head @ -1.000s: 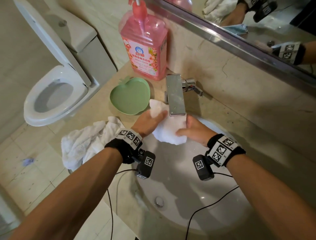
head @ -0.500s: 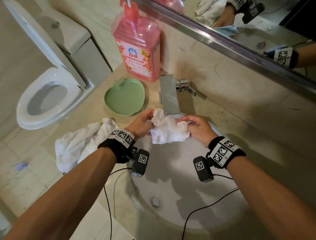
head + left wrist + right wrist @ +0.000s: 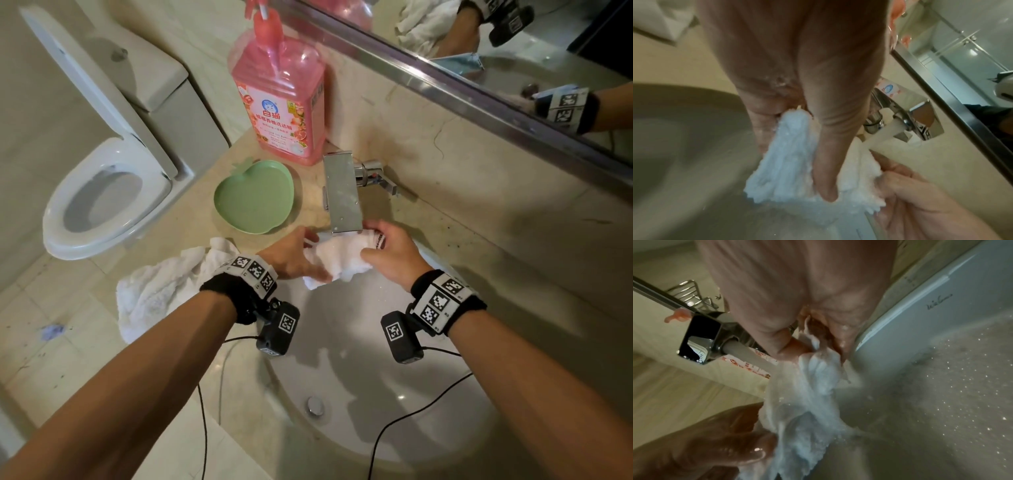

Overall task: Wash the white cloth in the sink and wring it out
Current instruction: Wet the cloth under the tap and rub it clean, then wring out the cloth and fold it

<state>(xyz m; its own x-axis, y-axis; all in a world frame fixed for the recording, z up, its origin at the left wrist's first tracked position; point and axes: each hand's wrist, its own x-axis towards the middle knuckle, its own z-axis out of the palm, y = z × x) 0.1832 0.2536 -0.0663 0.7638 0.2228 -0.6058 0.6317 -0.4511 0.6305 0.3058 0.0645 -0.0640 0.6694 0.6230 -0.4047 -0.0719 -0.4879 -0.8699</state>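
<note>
A small wet white cloth (image 3: pixel 337 258) hangs bunched between both hands, right under the chrome tap (image 3: pixel 342 195) at the back of the white sink (image 3: pixel 394 418). My left hand (image 3: pixel 294 257) grips its left end, thumb laid along the cloth (image 3: pixel 789 162). My right hand (image 3: pixel 387 250) grips the right end, fingers curled round the cloth (image 3: pixel 816 373). Water runs from the spout (image 3: pixel 881 134) onto the cloth. Droplets speckle the basin (image 3: pixel 951 394).
A second white towel (image 3: pixel 164 287) lies over the counter's left edge. A green apple-shaped dish (image 3: pixel 253 198) and a pink pump bottle (image 3: pixel 281 99) stand behind it. A toilet (image 3: pixel 102 192) is at the left, a mirror (image 3: pixel 513 51) above the back wall. Wrist-camera cables (image 3: pixel 411 418) trail over the sink.
The cloth went from spread flat under the tap to bunched between the hands. Both hands have closed in and curled round its ends.
</note>
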